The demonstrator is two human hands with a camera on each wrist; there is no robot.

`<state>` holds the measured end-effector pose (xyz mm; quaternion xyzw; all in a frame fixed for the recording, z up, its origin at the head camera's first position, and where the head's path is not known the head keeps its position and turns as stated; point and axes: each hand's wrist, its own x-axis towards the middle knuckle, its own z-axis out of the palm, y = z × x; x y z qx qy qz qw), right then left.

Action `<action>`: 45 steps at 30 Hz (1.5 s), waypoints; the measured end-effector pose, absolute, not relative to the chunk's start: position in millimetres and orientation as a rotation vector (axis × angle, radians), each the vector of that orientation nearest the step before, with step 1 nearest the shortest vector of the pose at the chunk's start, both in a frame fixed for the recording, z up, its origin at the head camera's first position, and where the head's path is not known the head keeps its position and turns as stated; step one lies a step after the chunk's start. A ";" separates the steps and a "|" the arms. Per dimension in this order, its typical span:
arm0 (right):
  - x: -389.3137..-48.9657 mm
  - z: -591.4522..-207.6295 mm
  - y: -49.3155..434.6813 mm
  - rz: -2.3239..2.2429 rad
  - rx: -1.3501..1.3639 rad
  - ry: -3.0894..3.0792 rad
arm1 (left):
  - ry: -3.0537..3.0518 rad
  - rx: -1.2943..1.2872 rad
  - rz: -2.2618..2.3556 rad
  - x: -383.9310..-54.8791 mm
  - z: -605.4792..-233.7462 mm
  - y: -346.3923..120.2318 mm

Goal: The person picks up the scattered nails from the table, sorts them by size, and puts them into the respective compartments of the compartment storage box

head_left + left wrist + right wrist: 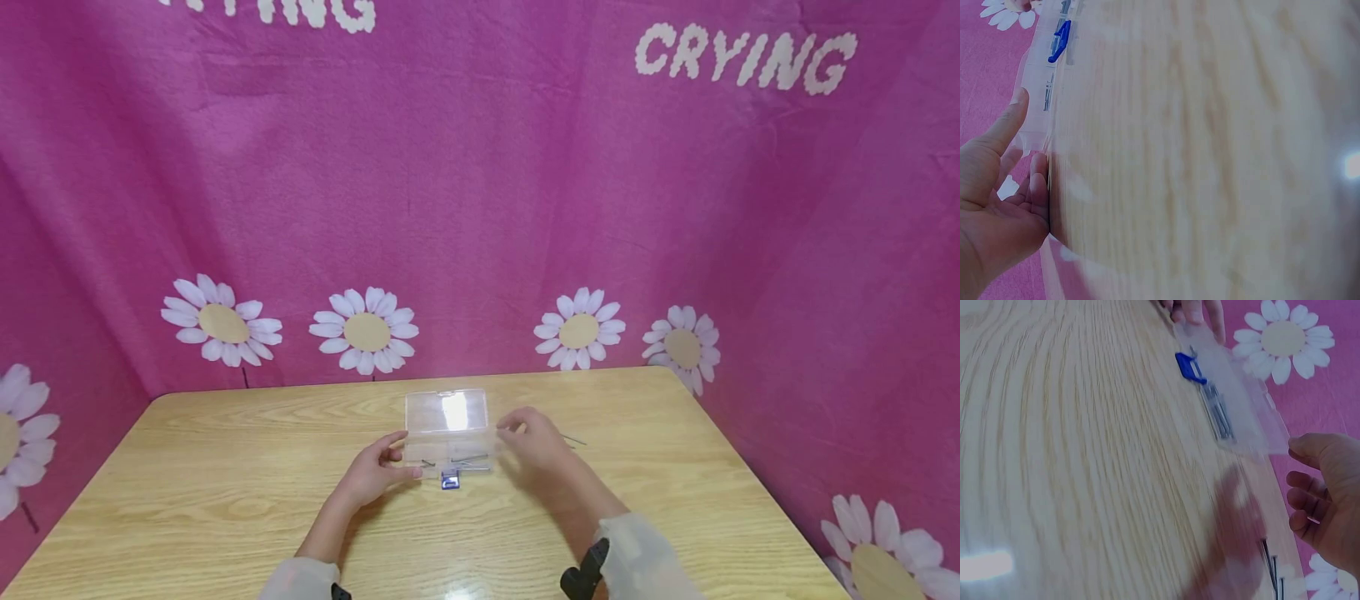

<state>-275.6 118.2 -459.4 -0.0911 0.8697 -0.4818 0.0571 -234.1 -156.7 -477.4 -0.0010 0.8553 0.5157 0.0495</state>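
A clear plastic box (442, 446) stands on the table with its lid (426, 410) raised at the back and a blue latch (450, 481) at its front. Long metal nails (1221, 412) lie in its right compartment, and shorter dark pieces (428, 462) in the left one. My left hand (372, 473) grips the box's left side, thumb at the front corner, fingers farther back. Just off the right side is my right hand (531, 435), fingers loosely bent, nothing visible between them; its thumb overlaps the box's corner in the right wrist view.
Several loose nails (1270, 565) lie on the wooden table (660, 500), right of the box and beyond my right hand. A pink curtain (465, 208) with white daisies hangs behind the table's back edge and along both sides.
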 end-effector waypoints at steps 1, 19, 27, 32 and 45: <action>-276.4 -459.5 121.1 -1.455 -0.282 2.652 | 2.606 -0.003 1.572 -233.9 -477.2 -156.7; -281.3 -464.4 163.2 -1.374 -0.269 2.815 | 2.613 0.017 1.578 -235.1 -479.4 -156.9; -284.1 -474.2 184.6 -1.370 -0.252 2.870 | 2.609 -0.004 1.563 -235.9 -480.8 -156.3; -285.9 -478.0 200.5 -1.369 -0.190 2.875 | 2.615 -0.003 1.557 -236.6 -480.3 -156.7; -288.1 -487.2 229.6 -1.203 -0.110 3.009 | 2.608 -0.006 1.554 -237.6 -480.2 -156.6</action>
